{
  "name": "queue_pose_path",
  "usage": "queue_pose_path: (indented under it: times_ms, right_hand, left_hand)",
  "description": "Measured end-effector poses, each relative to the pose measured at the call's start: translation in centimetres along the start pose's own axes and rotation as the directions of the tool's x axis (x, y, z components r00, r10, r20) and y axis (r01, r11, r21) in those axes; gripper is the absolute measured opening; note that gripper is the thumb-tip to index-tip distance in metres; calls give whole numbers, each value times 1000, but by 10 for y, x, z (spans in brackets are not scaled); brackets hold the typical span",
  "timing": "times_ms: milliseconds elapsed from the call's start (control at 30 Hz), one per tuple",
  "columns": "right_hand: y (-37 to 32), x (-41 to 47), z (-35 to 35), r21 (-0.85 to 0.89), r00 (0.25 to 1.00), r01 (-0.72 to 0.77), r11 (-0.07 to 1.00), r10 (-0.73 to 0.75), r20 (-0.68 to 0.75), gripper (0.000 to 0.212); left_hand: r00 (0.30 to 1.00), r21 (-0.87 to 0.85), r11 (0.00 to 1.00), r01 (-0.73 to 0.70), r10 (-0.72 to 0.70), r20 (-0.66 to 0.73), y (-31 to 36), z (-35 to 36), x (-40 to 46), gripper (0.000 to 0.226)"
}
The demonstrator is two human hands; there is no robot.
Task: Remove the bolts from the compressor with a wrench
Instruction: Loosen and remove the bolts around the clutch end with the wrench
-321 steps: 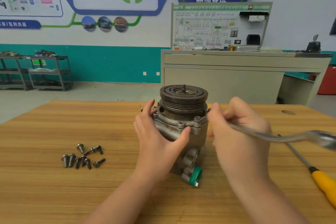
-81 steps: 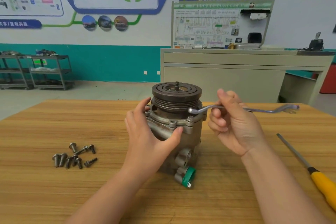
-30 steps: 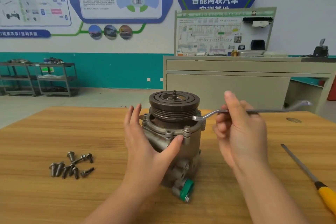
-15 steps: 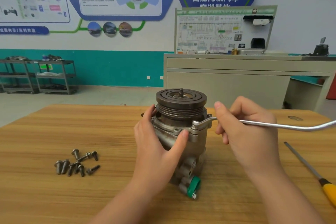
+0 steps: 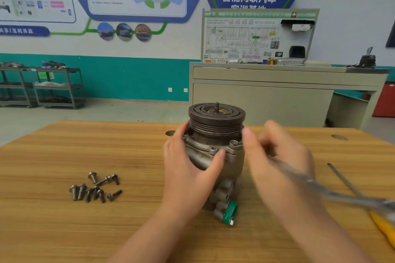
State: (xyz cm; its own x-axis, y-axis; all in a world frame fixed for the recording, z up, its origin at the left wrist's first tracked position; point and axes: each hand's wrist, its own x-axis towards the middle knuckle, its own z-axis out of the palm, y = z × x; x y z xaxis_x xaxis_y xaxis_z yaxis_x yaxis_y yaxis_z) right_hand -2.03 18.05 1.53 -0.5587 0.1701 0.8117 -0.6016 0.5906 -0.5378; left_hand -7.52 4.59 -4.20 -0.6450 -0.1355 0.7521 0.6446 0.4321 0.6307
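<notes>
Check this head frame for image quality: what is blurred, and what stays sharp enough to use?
Head view: the right hand and the wrench it holds are smeared by motion blur; the wrench's head cannot be made out. Head view: the left hand, compressor and loose bolts are sharp. Head view: wide-angle bending curves the table; lighting is even, no strong glare.

One compressor (image 5: pixel 215 151), one wrench (image 5: pixel 333 192), one screwdriver (image 5: pixel 363 200) (loose bolts (image 5: pixel 95 188): about nine).
</notes>
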Motion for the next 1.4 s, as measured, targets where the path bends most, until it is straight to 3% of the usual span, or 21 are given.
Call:
queue_pose_path:
  times_ms: [33,67,133,167,200,267,367,533,800,933,1000,1033,1133,1167,1233,1300,1333,1400]
  right_hand:
    - [4,5,-5,195,985,-170,966,167,32,39]
    - [8,11,-11,399,935,-354,846,328,133,35]
    - [21,25,-17,615,752,-647,451,508,419,23]
    - [26,31,-18,623,661,-729,284,527,534,17]
    - [29,35,-18,612,603,-770,182,522,603,14]
    - [34,39,-17,643,603,-757,116,503,619,13]
    - [33,43,-21,758,737,-619,207,489,468,25]
    - [20,33,-20,610,898,-431,665,382,219,40]
    - [2,10,-4,359,961,-268,894,276,30,39]
    - [-7,-4,9,15,993,-84,996,85,-78,37]
    - [-10,-9,12,-112,996,4,994,-14,-92,42]
    - [-11,-11,11,-91,996,-31,995,23,-90,42]
    - [-2,-3,0,212,954,-299,930,299,35,29]
    - [4,1,-7,357,924,-381,853,360,125,30]
    - [16,12,-17,600,832,-550,581,442,334,25]
    - [26,22,-18,662,715,-683,309,465,522,21]
    - [29,27,-17,658,685,-710,251,461,564,21]
    - [30,37,-16,711,722,-665,231,444,531,22]
  left_hand:
    - [1000,-1,1000,3,-3,-7,0,0,1,74]
    - [1000,-4,1000,13,-13,-6,0,-1,1,73]
    - [999,-18,999,34,-33,6,0,0,1,72]
    - [999,-22,999,36,-36,6,-1,1,1,72]
    - [999,-23,999,35,-35,2,-1,1,1,73]
    - [999,-20,999,30,-30,-13,-2,2,1,78]
    - [1000,-31,999,31,-31,-4,-2,2,1,74]
    - [1000,-20,1000,23,-22,19,-1,1,3,72]
    - [1000,-16,1000,6,-6,26,1,-1,3,79]
    - [999,-3,1000,-3,3,34,-3,-2,4,79]
    - [1000,3,1000,-2,2,29,-4,-2,4,80]
    - [1000,1,1000,0,0,30,-4,-2,4,81]
    - [999,2,1000,-6,6,40,-4,-2,3,81]
    - [999,3,1000,-1,0,46,-5,-2,3,81]
    - [999,-5,1000,8,-8,49,-5,-2,2,82]
    - [999,-6,1000,-6,6,44,-6,-2,3,81]
    - [999,2,1000,-14,14,44,-5,-1,3,81]
    - [999,29,999,-23,21,46,-3,-1,3,79]
